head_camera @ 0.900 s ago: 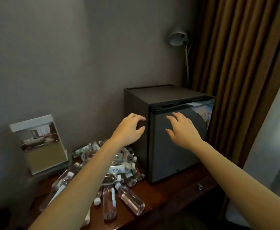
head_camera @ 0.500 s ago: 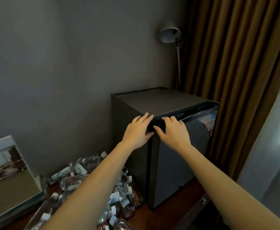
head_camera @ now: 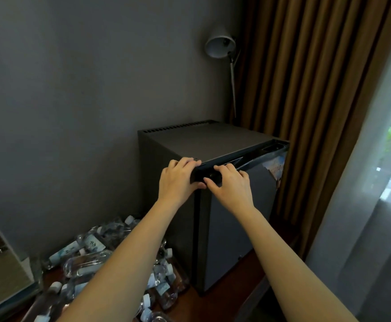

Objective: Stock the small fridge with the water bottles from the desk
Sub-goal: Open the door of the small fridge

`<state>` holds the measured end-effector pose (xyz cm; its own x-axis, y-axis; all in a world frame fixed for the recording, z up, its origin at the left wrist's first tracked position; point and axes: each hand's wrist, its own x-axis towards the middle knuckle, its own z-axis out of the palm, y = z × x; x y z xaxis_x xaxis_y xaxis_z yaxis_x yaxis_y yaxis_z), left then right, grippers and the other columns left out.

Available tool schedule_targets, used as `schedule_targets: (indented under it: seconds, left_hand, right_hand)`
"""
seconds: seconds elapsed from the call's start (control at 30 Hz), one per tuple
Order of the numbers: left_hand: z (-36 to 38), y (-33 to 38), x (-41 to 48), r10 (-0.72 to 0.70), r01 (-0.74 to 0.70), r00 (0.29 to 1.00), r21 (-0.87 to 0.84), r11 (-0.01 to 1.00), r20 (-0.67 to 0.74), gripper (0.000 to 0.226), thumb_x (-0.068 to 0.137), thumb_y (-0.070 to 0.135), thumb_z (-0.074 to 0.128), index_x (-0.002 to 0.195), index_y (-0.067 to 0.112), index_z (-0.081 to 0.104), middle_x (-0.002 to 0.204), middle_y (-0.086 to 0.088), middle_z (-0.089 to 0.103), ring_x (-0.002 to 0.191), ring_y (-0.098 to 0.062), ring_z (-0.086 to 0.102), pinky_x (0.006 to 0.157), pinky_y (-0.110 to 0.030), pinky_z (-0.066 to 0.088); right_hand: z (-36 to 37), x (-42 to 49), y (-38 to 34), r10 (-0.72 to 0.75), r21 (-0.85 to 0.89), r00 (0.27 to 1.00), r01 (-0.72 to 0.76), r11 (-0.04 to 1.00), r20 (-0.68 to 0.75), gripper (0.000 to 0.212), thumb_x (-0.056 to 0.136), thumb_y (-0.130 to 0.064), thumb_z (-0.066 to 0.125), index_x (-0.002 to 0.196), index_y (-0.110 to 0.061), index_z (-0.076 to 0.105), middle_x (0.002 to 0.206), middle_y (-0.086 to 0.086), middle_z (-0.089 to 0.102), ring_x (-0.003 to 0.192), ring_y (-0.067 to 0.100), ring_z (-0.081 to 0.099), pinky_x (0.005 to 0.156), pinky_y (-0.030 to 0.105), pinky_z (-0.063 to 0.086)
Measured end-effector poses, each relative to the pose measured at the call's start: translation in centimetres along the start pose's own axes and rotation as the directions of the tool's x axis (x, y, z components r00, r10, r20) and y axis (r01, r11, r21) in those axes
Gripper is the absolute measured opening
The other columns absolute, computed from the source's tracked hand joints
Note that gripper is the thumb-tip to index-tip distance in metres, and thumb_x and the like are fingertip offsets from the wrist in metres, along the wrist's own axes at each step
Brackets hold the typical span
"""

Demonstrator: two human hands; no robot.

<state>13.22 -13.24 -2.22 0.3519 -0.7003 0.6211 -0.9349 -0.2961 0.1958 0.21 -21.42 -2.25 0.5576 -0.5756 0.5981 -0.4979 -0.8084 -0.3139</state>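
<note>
Gripping the top edge of the door [head_camera: 236,217] at its near corner, both hands sit just left of the frame's centre. The left hand [head_camera: 176,182] curls its fingers over the corner where the door meets the side of the small fridge [head_camera: 213,140], thumb tucked below on the front face. The right hand [head_camera: 230,184] is just beside it, fingers hooked over the same dark top strip and thumb pressed against the front. Both grips are narrow and closed round the door's edge; neither hand holds a bottle.

A thin dark wedge shows between the door's top strip and the fridge body, widening toward the hands. So the door looks just cracked, hinged on the far right side, though the interior is not visible.

The water bottles [head_camera: 92,259] lie in a loose heap at the lower left of the frame, on the wooden desk [head_camera: 224,296] against the fridge's left side, partly hidden behind the left forearm. Most lie on their sides, white caps pointing every way.

By my judgement the task is at its very start: opening the fridge is the step in hand, and no bottle appears to have gone in yet. Left to do are swinging the door wide and carrying the whole heap inside. The door should swing away from the pile.
</note>
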Motion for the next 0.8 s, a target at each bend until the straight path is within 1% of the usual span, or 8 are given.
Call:
schedule_targets:
  seconds: [0.27, 0.37, 0.43, 0.5, 0.53, 0.6, 0.7, 0.8]
  left_hand:
    - [0.1, -0.1, 0.3, 0.006, -0.006, 1.0, -0.021, 1.0, -0.029, 0.065, 0.069, 0.045, 0.075, 0.128, 0.024, 0.054, 0.129, 0.004, 0.054, 0.112, -0.023, 0.047, 0.086, -0.035, 0.04]
    - [0.0, -0.2, 0.2, 0.007, -0.007, 1.0, -0.03, 1.0, -0.009, 0.072, 0.065, 0.054, 0.073, 0.127, 0.024, 0.053, 0.128, 0.005, 0.054, 0.112, -0.022, 0.046, 0.086, -0.036, 0.04]
    - [-0.2, 0.4, 0.0, -0.011, 0.011, 1.0, -0.02, 1.0, 0.026, 0.089, 0.057, 0.073, 0.062, 0.129, 0.022, 0.05, 0.129, 0.004, 0.051, 0.115, -0.022, 0.045, 0.089, -0.037, 0.04]
    - [-0.1, 1.7, -0.6, -0.026, 0.025, 0.998, 0.011, 1.0, 0.055, 0.111, 0.047, 0.09, 0.039, 0.131, 0.018, 0.046, 0.135, 0.0, 0.045, 0.123, -0.023, 0.039, 0.097, -0.039, 0.037]
    - [0.1, 2.5, -1.0, -0.033, 0.032, 0.997, 0.007, 0.999, 0.067, 0.118, 0.044, 0.094, 0.03, 0.132, 0.018, 0.045, 0.141, -0.003, 0.039, 0.129, -0.024, 0.032, 0.103, -0.041, 0.033]
    - [0.9, 4.4, -2.0, -0.039, 0.046, 0.994, -0.076, 0.996, 0.099, 0.123, 0.042, 0.097, 0.023, 0.138, 0.021, 0.037, 0.151, -0.005, 0.023, 0.138, -0.025, 0.016, 0.111, -0.044, 0.021]
    - [2.2, 7.8, -3.3, 0.042, -0.015, 0.993, -0.227, 0.974, 0.112, 0.122, 0.046, 0.094, 0.028, 0.145, 0.024, 0.023, 0.154, -0.004, 0.011, 0.14, -0.02, 0.003, 0.114, -0.044, 0.011]
    - [2.8, 11.8, -3.4, 0.201, -0.162, 0.976, -0.336, 0.928, 0.086, 0.112, 0.053, 0.088, 0.036, 0.144, 0.023, 0.028, 0.152, -0.004, 0.017, 0.139, -0.02, 0.007, 0.113, -0.043, 0.013]
  right_hand:
    - [-0.4, 0.1, 0.1, -0.012, 0.003, 1.0, 0.012, 1.0, 0.029, 0.05, 0.091, -0.046, 0.05, 0.131, -0.017, 0.05, 0.122, -0.003, 0.056, 0.116, 0.014, 0.051, 0.11, 0.04, 0.024]
    - [-0.9, -0.4, 0.3, -0.012, 0.01, 1.0, 0.012, 1.0, 0.017, 0.05, 0.09, -0.046, 0.052, 0.13, -0.016, 0.051, 0.122, -0.003, 0.056, 0.116, 0.014, 0.051, 0.111, 0.04, 0.022]
    - [-1.6, -1.5, 1.1, -0.012, 0.033, 1.0, 0.013, 0.999, -0.009, 0.05, 0.088, -0.045, 0.054, 0.129, -0.017, 0.051, 0.121, -0.004, 0.056, 0.117, 0.013, 0.051, 0.114, 0.04, 0.017]
    - [-2.5, -3.2, 2.4, -0.011, 0.068, 0.999, 0.015, 0.998, -0.051, 0.049, 0.087, -0.042, 0.058, 0.128, -0.016, 0.053, 0.123, -0.003, 0.056, 0.12, 0.013, 0.05, 0.115, 0.041, 0.01]
    - [-3.1, -4.1, 3.1, -0.004, 0.095, 0.997, 0.012, 0.995, -0.083, 0.048, 0.086, -0.04, 0.061, 0.127, -0.016, 0.055, 0.125, 0.0, 0.057, 0.123, 0.014, 0.048, 0.115, 0.041, 0.008]
    - [-4.3, -5.8, 4.3, 0.022, 0.152, 0.989, 0.0, 0.988, -0.145, 0.044, 0.084, -0.035, 0.065, 0.122, -0.013, 0.059, 0.128, 0.006, 0.057, 0.127, 0.015, 0.046, 0.114, 0.04, 0.007]
    - [-5.9, -8.1, 5.9, 0.057, 0.204, 0.971, -0.009, 0.979, -0.232, 0.037, 0.084, -0.031, 0.066, 0.115, -0.011, 0.063, 0.12, 0.005, 0.061, 0.125, 0.013, 0.046, 0.114, 0.046, 0.017]
    - [-7.6, -10.0, 7.5, 0.128, 0.2, 0.924, -0.058, 0.978, -0.359, 0.038, 0.086, -0.038, 0.056, 0.108, -0.009, 0.066, 0.109, 0.005, 0.061, 0.112, 0.011, 0.05, 0.104, 0.046, 0.037]
